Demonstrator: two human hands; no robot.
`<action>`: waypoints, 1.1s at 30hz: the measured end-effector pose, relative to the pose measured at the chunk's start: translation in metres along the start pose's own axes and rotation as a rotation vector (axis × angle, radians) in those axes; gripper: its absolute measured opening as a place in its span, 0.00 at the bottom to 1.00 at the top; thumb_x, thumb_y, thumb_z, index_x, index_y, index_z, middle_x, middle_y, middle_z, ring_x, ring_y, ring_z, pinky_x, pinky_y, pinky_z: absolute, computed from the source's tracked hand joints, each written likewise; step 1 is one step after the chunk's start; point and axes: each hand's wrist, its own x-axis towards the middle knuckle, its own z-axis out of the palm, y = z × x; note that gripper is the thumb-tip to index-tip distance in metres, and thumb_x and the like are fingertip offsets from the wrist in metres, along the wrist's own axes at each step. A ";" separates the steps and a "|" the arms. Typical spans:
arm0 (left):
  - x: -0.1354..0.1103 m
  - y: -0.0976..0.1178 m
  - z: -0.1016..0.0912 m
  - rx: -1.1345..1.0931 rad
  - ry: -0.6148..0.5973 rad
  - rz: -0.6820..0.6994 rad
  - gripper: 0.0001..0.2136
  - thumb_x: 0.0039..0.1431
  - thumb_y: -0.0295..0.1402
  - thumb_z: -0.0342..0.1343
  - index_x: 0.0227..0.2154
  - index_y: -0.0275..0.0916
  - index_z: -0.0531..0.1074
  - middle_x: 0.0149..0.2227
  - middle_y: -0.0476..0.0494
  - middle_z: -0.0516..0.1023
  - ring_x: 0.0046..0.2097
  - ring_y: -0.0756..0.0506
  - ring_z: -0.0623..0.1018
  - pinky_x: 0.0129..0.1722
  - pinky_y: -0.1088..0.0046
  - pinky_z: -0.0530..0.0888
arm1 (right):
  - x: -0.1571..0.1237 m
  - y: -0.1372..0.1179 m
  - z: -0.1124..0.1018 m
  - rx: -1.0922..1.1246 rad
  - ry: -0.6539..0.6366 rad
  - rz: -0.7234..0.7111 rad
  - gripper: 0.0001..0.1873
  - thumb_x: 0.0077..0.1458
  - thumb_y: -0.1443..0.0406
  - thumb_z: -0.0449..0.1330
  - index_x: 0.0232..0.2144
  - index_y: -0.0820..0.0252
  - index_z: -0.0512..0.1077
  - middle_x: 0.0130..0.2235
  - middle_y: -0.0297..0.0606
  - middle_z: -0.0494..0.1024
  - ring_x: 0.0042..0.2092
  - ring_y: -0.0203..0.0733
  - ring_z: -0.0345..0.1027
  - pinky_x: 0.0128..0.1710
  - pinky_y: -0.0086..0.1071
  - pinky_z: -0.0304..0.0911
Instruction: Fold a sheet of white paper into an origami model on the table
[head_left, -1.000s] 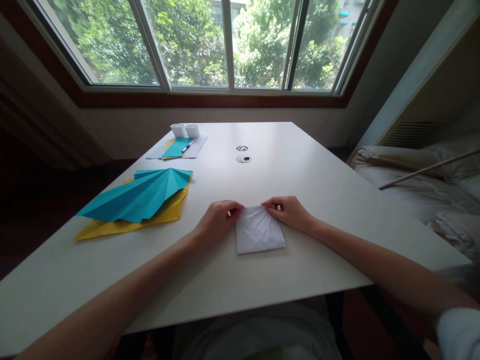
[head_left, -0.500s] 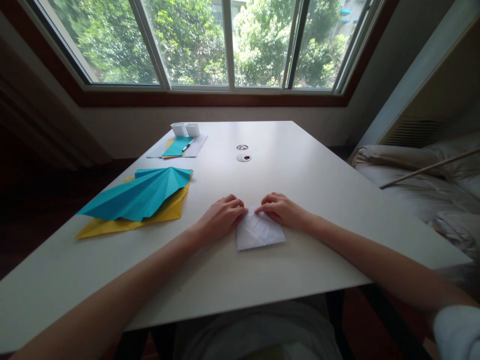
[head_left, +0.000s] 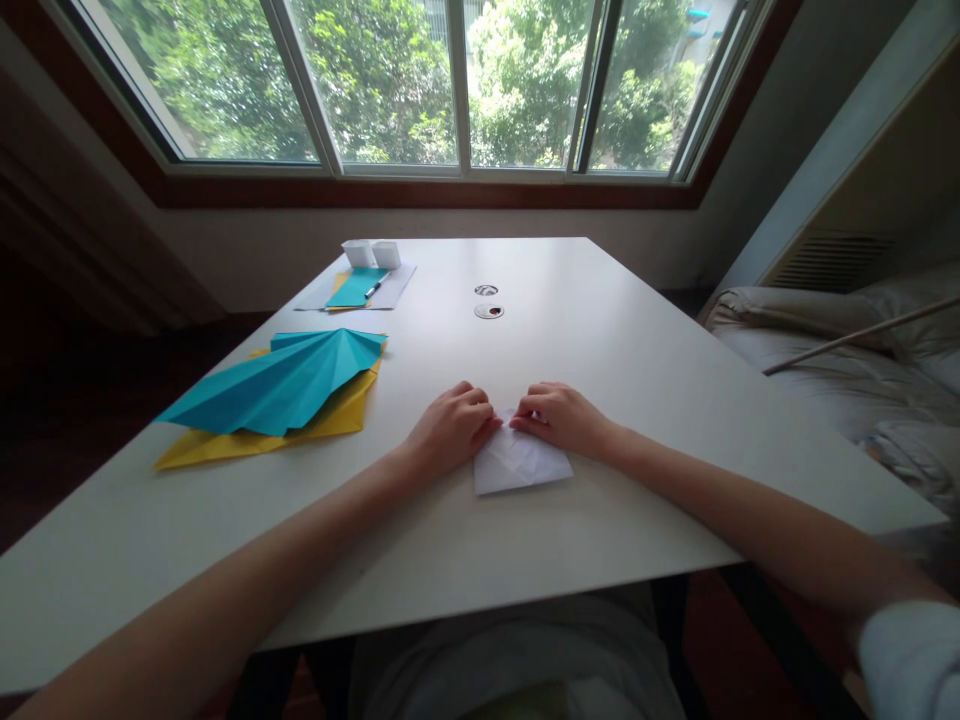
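Note:
A small creased white paper (head_left: 519, 467) lies on the white table (head_left: 600, 340) in front of me. My left hand (head_left: 452, 426) rests on its upper left edge with the fingers curled and the tips pressed onto the paper. On the upper right edge sits my right hand (head_left: 564, 416), fingers curled the same way and pinching the paper. The two hands almost touch at the paper's top middle, and they cover its far part.
A pleated teal paper (head_left: 277, 383) lies on a yellow sheet (head_left: 247, 440) at the left. Further back are two small white boxes (head_left: 371, 252), a teal sheet with a pen (head_left: 358, 287) and two round cable holes (head_left: 487, 301). Bedding (head_left: 847, 360) lies right of the table.
Both hands have drawn together over the paper's top edge, folding its far part toward me; the visible paper is shorter. The view has tilted slightly.

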 end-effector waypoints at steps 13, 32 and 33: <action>-0.019 0.002 -0.010 0.057 -0.134 -0.044 0.18 0.57 0.46 0.50 0.46 0.41 0.69 0.46 0.42 0.71 0.46 0.40 0.68 0.45 0.62 0.66 | -0.018 -0.013 -0.012 -0.185 -0.109 -0.083 0.32 0.49 0.42 0.53 0.41 0.64 0.70 0.37 0.45 0.71 0.40 0.47 0.62 0.42 0.39 0.55; -0.026 0.009 -0.021 0.052 -0.307 -0.096 0.41 0.45 0.62 0.48 0.58 0.40 0.57 0.60 0.35 0.56 0.60 0.34 0.55 0.57 0.46 0.41 | -0.023 -0.030 -0.014 -0.224 -0.231 0.062 0.41 0.44 0.37 0.51 0.48 0.63 0.63 0.48 0.49 0.65 0.47 0.53 0.58 0.46 0.45 0.54; -0.025 0.008 -0.022 0.050 -0.333 -0.103 0.42 0.44 0.63 0.48 0.58 0.41 0.56 0.61 0.36 0.54 0.61 0.34 0.54 0.57 0.45 0.40 | -0.024 -0.029 -0.014 -0.210 -0.235 0.059 0.42 0.44 0.37 0.52 0.49 0.63 0.62 0.49 0.49 0.65 0.48 0.53 0.58 0.46 0.45 0.54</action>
